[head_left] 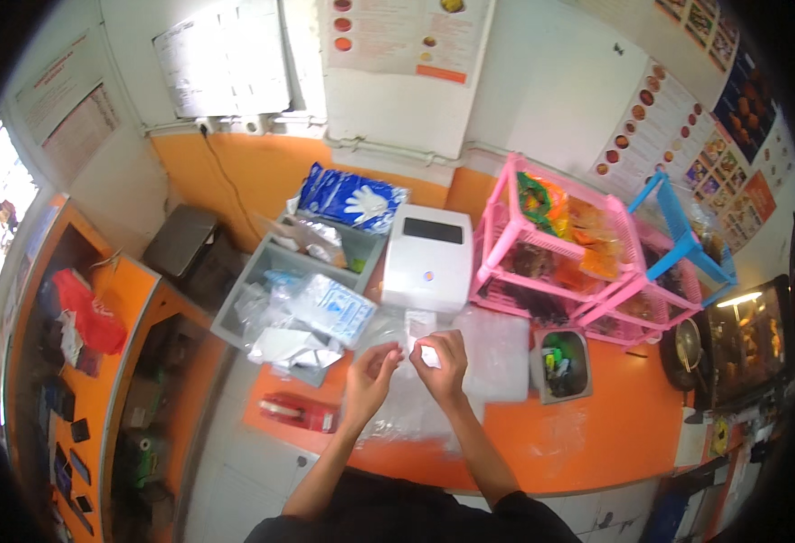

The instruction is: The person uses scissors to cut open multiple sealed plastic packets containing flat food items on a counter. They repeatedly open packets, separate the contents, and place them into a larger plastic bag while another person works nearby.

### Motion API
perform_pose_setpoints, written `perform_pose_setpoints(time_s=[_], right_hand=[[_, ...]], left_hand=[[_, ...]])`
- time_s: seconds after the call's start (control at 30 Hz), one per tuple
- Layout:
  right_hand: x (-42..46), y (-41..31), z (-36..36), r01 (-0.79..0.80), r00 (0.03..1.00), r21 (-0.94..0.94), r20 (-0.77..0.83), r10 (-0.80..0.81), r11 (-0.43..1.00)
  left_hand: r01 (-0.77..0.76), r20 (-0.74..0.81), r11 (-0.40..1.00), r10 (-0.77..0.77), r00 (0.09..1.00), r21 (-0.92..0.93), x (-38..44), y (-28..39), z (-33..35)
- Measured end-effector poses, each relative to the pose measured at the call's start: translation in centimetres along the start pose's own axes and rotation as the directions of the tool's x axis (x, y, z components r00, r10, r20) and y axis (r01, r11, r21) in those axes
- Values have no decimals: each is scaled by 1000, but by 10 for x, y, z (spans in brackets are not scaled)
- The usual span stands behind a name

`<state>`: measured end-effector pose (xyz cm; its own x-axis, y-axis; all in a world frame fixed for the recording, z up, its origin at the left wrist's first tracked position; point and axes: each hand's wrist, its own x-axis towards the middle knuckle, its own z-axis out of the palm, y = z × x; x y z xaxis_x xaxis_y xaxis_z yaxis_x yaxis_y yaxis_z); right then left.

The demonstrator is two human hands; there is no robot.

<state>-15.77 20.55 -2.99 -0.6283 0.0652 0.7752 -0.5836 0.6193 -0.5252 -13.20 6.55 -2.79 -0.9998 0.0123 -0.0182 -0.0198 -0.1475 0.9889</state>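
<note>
My left hand (pixel 372 377) and my right hand (pixel 442 363) are raised close together over clear plastic bags or sheets (pixel 496 353) on the orange table. The fingers of both are curled, thumbs near fingertips. Whether thin clear plastic is between them cannot be told. A white patch (pixel 430 356) shows by the right thumb and forefinger. Just beyond the hands, a printed paper strip (pixel 420 322) lies at the front of a white boxy device (pixel 428 258) with a dark panel. A red tape dispenser (pixel 299 413) lies left of my left hand.
A grey divided bin (pixel 235 298) holds plastic packs; a blue glove packet (pixel 353 197) tops it. Pink baskets (pixel 553 231) and a blue basket (pixel 675 210) stand right. A metal container (pixel 564 366) with small green items, a pan (pixel 684 346) and a lit glass case (pixel 747 339) lie farther right.
</note>
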Motion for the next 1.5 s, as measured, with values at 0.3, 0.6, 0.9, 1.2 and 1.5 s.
perform_pose_setpoints(time_s=[0.3,0.6,0.9,1.2,1.5], right_hand=[[-33,4,-5,-245,969,-277,-56,239,929],[-65,46,49,-131,989,-689,-39,144,713],[-39,-6,55,-107,970,-686,87,227,720],[-53,67,53,-228,973,-590,-126,192,774],[-74,224,-43,-416,817,-525,-575,52,742]], left_hand=[[57,304,995,-79,950,80,-17,-9,-87],[-92,550,969,-52,833,231,-27,11,-239],[-54,431,954,-82,898,295,-32,46,-353],[-30,290,942,-72,954,335,-26,40,-377],[-185,337,957,102,936,225,-7,46,-394]])
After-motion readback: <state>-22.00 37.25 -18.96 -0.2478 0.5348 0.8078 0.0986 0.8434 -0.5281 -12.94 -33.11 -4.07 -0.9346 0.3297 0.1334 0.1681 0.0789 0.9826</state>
